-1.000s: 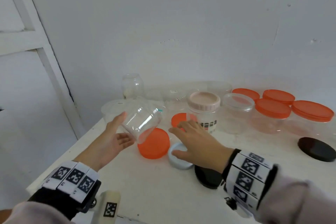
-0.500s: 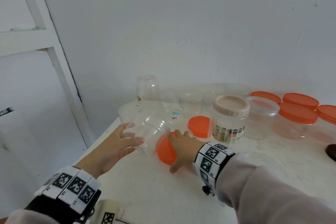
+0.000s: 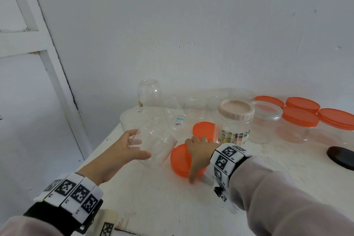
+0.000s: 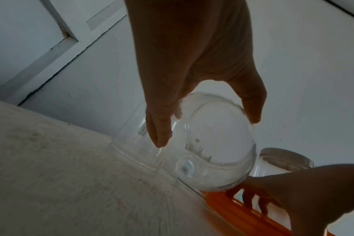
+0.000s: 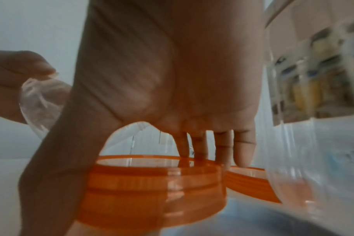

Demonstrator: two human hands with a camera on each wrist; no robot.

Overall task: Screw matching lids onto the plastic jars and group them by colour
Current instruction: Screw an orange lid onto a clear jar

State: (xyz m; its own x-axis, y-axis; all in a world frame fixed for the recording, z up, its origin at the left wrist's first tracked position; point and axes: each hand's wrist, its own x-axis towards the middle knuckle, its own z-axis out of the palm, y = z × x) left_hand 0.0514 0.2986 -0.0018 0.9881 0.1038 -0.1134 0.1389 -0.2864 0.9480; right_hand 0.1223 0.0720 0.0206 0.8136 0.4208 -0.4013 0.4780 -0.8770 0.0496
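My left hand (image 3: 140,144) grips a clear plastic jar (image 3: 159,145) without a lid. The jar is tilted just above the white table (image 3: 153,207), its mouth facing down to the right. Right beside that mouth lies a large orange lid (image 3: 179,161), open side up in the right wrist view. My right hand (image 3: 194,159) grips this lid (image 5: 152,191), thumb on the near rim and fingers (image 5: 243,151) over the far rim. In the left wrist view the jar's base (image 4: 212,143) faces the camera, between thumb and fingers, with the orange lid (image 4: 243,212) below it.
A smaller orange lid (image 3: 204,130) lies just behind my right hand. Next to it stands a labelled jar with a pink lid (image 3: 234,120). Several orange-lidded jars (image 3: 299,119) stand at the right, near a black lid (image 3: 341,157). Clear open jars (image 3: 149,92) line the wall. The table's left edge is close.
My right hand moved left off the pale lid and took hold of the large orange lid. The left hand kept the clear jar and brought its mouth closer to that lid.
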